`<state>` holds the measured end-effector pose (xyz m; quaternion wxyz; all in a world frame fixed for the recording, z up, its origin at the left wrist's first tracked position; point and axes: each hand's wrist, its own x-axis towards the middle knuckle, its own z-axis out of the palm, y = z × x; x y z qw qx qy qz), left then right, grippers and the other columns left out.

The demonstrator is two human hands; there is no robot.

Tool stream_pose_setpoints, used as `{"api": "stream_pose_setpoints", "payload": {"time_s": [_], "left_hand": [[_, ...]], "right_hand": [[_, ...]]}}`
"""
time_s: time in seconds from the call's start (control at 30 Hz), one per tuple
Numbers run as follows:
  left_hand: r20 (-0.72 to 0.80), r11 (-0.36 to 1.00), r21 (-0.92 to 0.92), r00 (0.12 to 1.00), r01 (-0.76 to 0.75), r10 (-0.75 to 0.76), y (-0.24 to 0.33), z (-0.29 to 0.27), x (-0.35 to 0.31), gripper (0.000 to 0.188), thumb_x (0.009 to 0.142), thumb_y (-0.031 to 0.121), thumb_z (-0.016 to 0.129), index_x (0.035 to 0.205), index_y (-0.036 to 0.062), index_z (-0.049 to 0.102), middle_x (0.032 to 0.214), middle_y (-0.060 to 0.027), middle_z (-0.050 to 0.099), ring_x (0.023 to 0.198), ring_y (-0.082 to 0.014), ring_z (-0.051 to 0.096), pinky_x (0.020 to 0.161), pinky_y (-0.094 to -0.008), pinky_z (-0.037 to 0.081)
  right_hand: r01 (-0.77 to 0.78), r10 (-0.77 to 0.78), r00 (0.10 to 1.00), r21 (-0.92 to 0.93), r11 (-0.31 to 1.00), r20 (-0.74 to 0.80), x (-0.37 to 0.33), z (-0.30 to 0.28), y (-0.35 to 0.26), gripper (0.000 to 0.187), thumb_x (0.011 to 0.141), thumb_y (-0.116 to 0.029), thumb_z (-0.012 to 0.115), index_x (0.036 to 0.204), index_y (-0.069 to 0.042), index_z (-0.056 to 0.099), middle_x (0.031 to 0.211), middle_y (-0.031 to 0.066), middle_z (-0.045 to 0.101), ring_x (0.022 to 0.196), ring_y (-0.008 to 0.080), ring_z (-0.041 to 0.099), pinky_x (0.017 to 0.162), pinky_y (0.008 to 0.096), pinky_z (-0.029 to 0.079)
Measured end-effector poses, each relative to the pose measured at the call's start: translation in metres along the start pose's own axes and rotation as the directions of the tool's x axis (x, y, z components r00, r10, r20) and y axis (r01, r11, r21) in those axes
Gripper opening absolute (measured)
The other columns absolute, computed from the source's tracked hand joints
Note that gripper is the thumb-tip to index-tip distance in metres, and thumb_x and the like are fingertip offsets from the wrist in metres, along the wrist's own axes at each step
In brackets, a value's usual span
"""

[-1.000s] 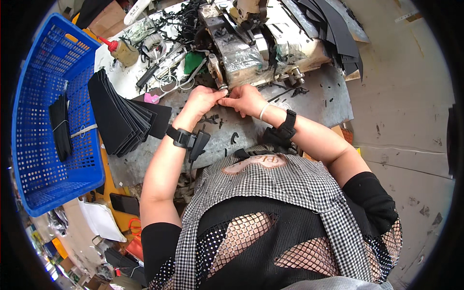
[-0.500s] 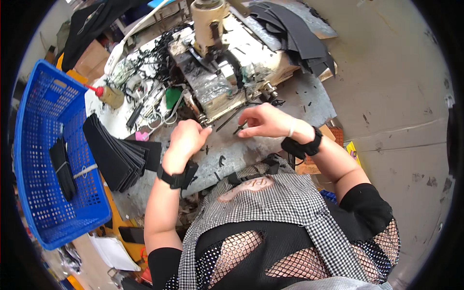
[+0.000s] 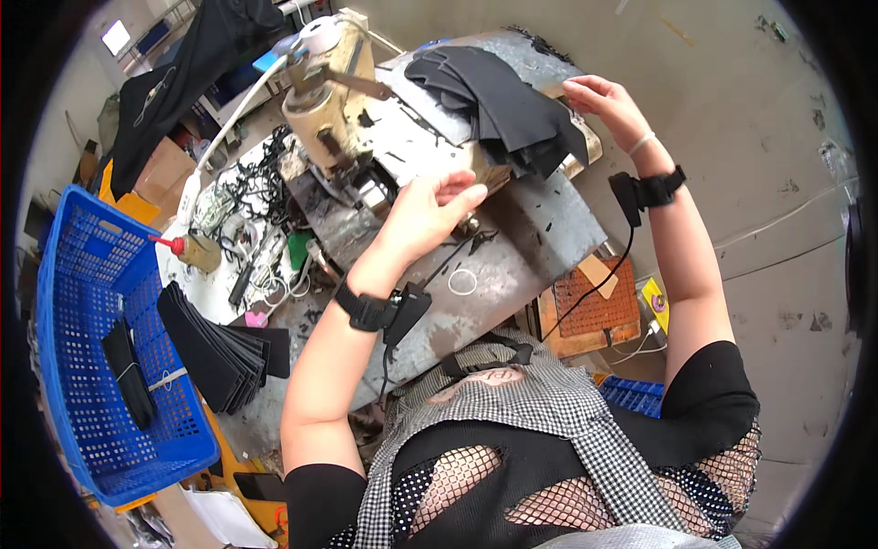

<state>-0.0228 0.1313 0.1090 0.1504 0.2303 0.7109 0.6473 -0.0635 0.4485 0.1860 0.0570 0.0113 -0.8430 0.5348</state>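
Over the front of the beige sewing-type machine (image 3: pixel 325 133) is my left hand (image 3: pixel 422 218), its fingers loosely bent and the thumb apart, holding nothing I can see. Farther right and forward, my right hand (image 3: pixel 611 108) reaches beside a pile of black cut pieces (image 3: pixel 517 105) on the machine's far right end. Its fingers are stretched out and apart from the pile. A thin white ring-shaped band (image 3: pixel 463 281) lies on the worn grey metal tabletop (image 3: pixel 425 320) just nearer than my left hand.
A fanned stack of black strips (image 3: pixel 215 352) lies at the table's left. Beside it stands a blue plastic basket (image 3: pixel 69 403) with a tied black bundle (image 3: pixel 126 371). A red-tipped oil bottle (image 3: pixel 199 252), scissors and black scraps (image 3: pixel 261 178) crowd the left. Cables trail from both wrists.
Both hands have left the table front: the left moved up and right over the machine, the right far forward and right to the black pile. The white band now shows on the tabletop.
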Motion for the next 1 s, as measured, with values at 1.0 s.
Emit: {"api": "stream_pose_setpoints", "payload": {"time_s": [1.0], "left_hand": [[-0.463,0.898,-0.314,0.776,0.309,-0.429,0.025,0.058,0.110,0.047,0.082,0.015,0.067,0.114,-0.0158,0.051,0.110,-0.0221,0.061,0.100,-0.0266,0.062,0.082,-0.0357,0.052]], "right_hand": [[-0.416,0.278,0.782,0.136,0.899,0.557,0.057,0.027,0.055,0.065,0.080,-0.048,0.069,0.111,0.008,0.061,0.106,0.0122,0.066,0.094,0.0182,0.063,0.087,0.0275,0.048]]}}
